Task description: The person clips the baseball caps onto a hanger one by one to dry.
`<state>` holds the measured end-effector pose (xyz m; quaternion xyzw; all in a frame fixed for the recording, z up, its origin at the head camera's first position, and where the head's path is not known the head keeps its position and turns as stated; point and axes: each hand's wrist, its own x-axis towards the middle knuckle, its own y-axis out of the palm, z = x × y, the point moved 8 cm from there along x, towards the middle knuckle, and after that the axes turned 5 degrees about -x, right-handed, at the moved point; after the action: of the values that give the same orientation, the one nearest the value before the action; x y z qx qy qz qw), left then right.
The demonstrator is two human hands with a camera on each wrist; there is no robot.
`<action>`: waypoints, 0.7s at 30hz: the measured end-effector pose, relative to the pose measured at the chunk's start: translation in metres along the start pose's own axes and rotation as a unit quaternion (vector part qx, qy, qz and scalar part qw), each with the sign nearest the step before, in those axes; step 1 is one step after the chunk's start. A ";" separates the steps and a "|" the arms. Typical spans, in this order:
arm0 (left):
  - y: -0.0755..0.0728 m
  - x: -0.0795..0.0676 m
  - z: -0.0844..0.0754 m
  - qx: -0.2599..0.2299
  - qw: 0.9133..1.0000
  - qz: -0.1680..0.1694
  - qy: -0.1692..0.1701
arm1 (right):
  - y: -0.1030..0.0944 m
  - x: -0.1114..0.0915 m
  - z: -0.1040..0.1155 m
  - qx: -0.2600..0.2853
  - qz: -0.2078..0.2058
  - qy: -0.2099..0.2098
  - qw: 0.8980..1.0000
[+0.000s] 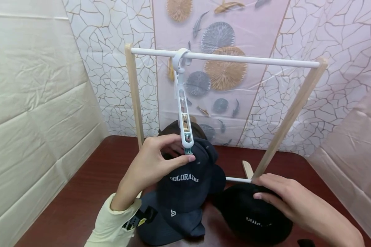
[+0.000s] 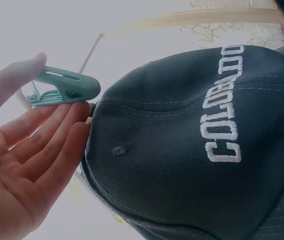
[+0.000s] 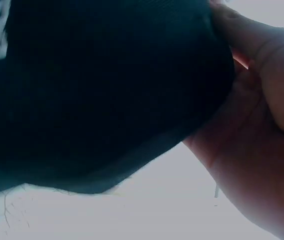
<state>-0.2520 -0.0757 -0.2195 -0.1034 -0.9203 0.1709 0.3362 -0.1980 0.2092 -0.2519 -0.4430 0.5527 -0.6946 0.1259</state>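
My left hand (image 1: 156, 161) pinches a teal clip (image 2: 67, 85) between thumb and fingers. That clip sits at the near end of a white hanger (image 1: 185, 113), which hooks over the rack's rod. Right beside the fingertips is a dark navy cap (image 2: 166, 135) with white COLORADO lettering, below the hanger in the head view. Another dark cap's brim (image 1: 156, 219) shows under it, and a brown cap (image 1: 198, 129) is behind. My right hand (image 1: 284, 195) grips a black cap (image 1: 253, 219) with small white lettering, thumb on its near side; its other fingertips are partly hidden.
A white rod (image 1: 250, 59) spans two wooden rack legs, with the right leg (image 1: 290, 120) slanting down behind my right hand. A lower white bar (image 1: 238, 179) runs near the dark red table (image 1: 92, 181). Fabric walls (image 1: 34, 103) enclose the sides and back.
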 end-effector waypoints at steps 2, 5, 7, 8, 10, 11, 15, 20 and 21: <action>0.001 0.000 0.000 0.001 1.000 0.000 0.000 | 0.001 0.003 0.000 0.029 0.022 0.009 0.999; 0.002 0.000 0.000 0.001 1.000 0.000 0.001 | 0.001 0.007 0.002 0.057 0.047 0.022 0.997; 0.002 0.000 0.000 0.001 1.000 -0.001 0.000 | 0.000 0.010 0.004 0.069 0.055 0.025 0.996; 0.001 0.000 0.001 0.000 1.000 -0.001 -0.001 | -0.001 0.013 0.006 0.072 0.051 0.021 0.996; 0.000 0.000 0.002 0.000 1.000 -0.001 -0.004 | -0.003 0.017 0.009 0.074 0.041 0.011 0.996; 0.000 -0.001 0.002 0.000 1.000 -0.001 -0.004 | -0.004 0.020 0.011 0.080 0.036 0.004 0.996; -0.003 -0.001 0.000 0.006 1.000 -0.003 -0.001 | -0.005 0.028 0.015 0.088 0.015 -0.012 0.996; 0.000 0.000 -0.001 0.007 1.000 0.001 0.000 | -0.005 0.033 0.017 0.106 0.009 -0.013 0.994; 0.001 0.000 0.000 0.005 1.000 0.003 0.000 | -0.006 0.034 0.017 0.110 0.005 -0.014 0.994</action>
<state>-0.2517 -0.0746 -0.2194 -0.1046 -0.9191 0.1764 0.3365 -0.2025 0.1774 -0.2310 -0.4332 0.4734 -0.7442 0.1854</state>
